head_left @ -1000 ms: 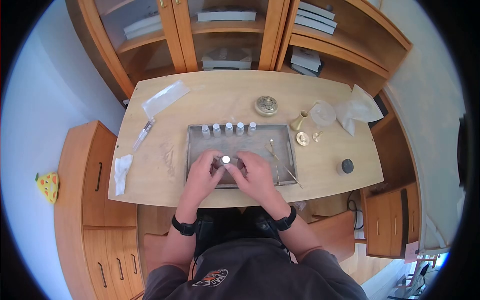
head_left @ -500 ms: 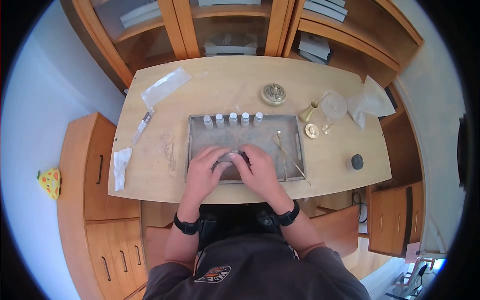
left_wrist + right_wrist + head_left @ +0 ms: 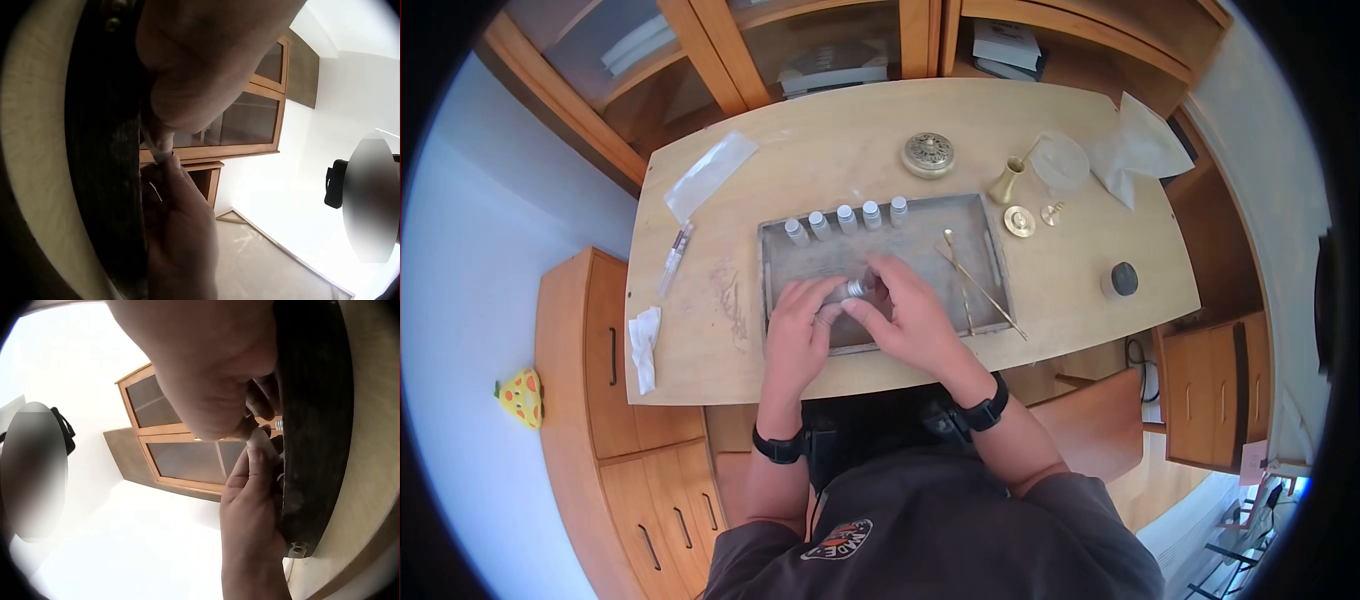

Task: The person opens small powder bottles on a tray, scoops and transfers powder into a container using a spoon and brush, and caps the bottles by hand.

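Observation:
Both hands meet over the front of a grey wooden tray. My left hand grips a small bottle with a ridged, pale cap end, tilted toward the right. Its body is mostly hidden by the fingers. My right hand curls round the cap end, thumb at the near side and forefinger at the far side. In the right wrist view the left hand pinches something whitish close below the right hand. Several similar white-capped bottles stand along the tray's back edge.
Two thin brass tools lie crossed on the tray's right side. Beyond are a brass burner, a brass vase, a brass disc and a dark-lidded jar. Leftward lie a tissue and a clear sleeve.
The bottle, first upright with its white cap facing up, now tilts to the right between the hands. The right forefinger has lifted away a little. The head view has shifted.

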Demonstrator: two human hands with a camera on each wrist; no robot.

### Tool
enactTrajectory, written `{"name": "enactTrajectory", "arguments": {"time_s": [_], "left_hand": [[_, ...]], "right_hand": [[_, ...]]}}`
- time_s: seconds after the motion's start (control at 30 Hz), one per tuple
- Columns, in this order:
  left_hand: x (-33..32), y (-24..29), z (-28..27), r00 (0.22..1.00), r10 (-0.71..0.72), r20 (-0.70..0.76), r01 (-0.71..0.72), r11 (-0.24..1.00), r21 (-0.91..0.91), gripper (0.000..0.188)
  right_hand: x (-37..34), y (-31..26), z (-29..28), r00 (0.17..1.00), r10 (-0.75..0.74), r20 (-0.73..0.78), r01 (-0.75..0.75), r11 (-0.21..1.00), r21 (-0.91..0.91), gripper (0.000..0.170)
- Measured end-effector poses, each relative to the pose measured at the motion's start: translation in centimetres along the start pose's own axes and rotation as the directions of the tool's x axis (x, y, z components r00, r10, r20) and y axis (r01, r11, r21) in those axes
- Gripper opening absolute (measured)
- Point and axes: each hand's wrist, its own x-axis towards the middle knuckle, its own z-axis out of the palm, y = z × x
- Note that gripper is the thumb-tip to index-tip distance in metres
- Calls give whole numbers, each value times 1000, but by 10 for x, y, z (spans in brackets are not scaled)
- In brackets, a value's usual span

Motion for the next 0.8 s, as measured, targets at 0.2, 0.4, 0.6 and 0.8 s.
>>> {"name": "enactTrajectory", "arguments": {"time_s": [0.2, 0.4, 0.6, 0.8], "left_hand": [[-1, 1, 2, 1000, -22, -11, 22, 999, -46, 27], [-6, -6, 1, 997, -77, 10, 78, 986, -146, 24], [-7, -17, -2, 974, -199, 113, 228, 877, -423, 22], [-6, -14, 5, 971, -237, 31, 223, 855, -468, 22]], "right_hand": [[0, 6, -1, 993, -115, -3, 115, 993, -33, 24], [-3, 9, 0, 964, -261, -53, 256, 962, -92, 26], [-5, 5, -9, 963, -257, -80, 253, 966, -56, 25], [-14, -28, -66, 911, -233, -339, 182, 967, -177, 21]]}}
